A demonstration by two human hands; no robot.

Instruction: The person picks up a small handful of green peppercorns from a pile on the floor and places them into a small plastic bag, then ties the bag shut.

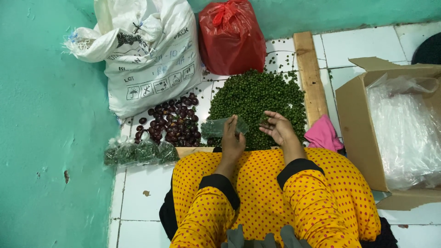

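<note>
Nearest me, the lap in yellow red-dotted fabric (pixel 271 193) is the catch zone for whatever drops. My left hand (pixel 232 140) has its fingers (pixel 233 125) pressed together on the edge of a small clear plastic bag (pixel 220 127), pinching it up just over the near edge of the pile; I can't tell whether the bag mouth is open. Risk: a one-edge pinch on thin film, so the mouth may sag or slip and spill. My right hand (pixel 279 128) is palm-up, fingers (pixel 271 118) loosely curled and spread, apparently cupping a few small green round berries (pixel 257 103) from the heap on the white tile floor (pixel 138 183); what sits in the palm is too small to confirm. Risk: an open cupped palm means berries roll off onto lap or floor before they meet the bag. Left of the hands, a row of filled small clear bags (pixel 138 151) lies beside a pile of dark red-brown oval fruits (pixel 172 121), which touches the green heap, so the two could mix. A pink cloth (pixel 324 134) and a wooden plank (pixel 308 73) bound the right side; strays already lie past the plank. Further right, an open cardboard box lined with clear plastic (pixel 395 133). Farthest: a white woven sack (pixel 147 55) and a red plastic bag (pixel 229 36), both at the pile's edge.
</note>
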